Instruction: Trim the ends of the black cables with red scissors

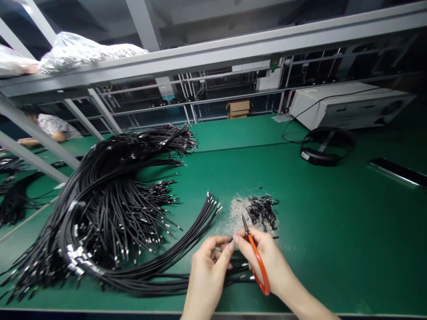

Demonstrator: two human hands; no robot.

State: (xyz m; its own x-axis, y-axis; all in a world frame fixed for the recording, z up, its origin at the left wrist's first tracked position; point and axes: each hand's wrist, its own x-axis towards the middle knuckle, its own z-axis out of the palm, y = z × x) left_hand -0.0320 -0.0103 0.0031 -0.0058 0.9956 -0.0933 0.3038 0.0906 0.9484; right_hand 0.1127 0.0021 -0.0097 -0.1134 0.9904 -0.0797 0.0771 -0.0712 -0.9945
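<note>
Near the front edge of the green table, my left hand [208,271] pinches the end of a black cable between thumb and fingers. My right hand [267,258] is closed around red-handled scissors [259,262], their dark tips pointing up and away; its thumb and fingertip meet my left fingertips at the cable end. A bundle of black cables [156,266] curves from the left and passes beside and under my hands. Just beyond the scissor tips lies a pile of short black pieces [263,211] with pale, fine scraps [238,211].
A large heap of black cables [110,178] covers the left side. A black headband-like object [325,151], a dark flat device [396,172] and a white box-shaped machine [343,106] are at right. Metal shelf bars [213,55] cross above. A person [56,126] sits at far left.
</note>
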